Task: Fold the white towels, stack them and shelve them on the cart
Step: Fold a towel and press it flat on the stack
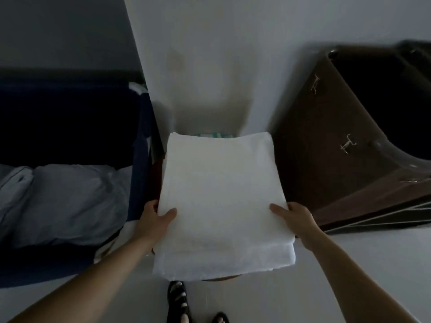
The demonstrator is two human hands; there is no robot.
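White towels [221, 194], folded stack, sat between my hands. Left fingers [169, 214] gripped its left edge, right fingers [278, 209] its right edge, thumbs on top.

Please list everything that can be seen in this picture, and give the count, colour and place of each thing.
folded towels: one stack, white, centre, held from both sides
container: one, dark blue, left of the stack
linen: one heap, pale grey, inside the container
cabinet: one, brown with metal handles, right, against the wall
patterned thing: one, teal, behind the stack's far edge, mostly hidden
sandals: two, black, on the feet, bottom edge
left hand: grips the stack's left edge, thumb on top
right hand: grips the stack's right edge, thumb on top
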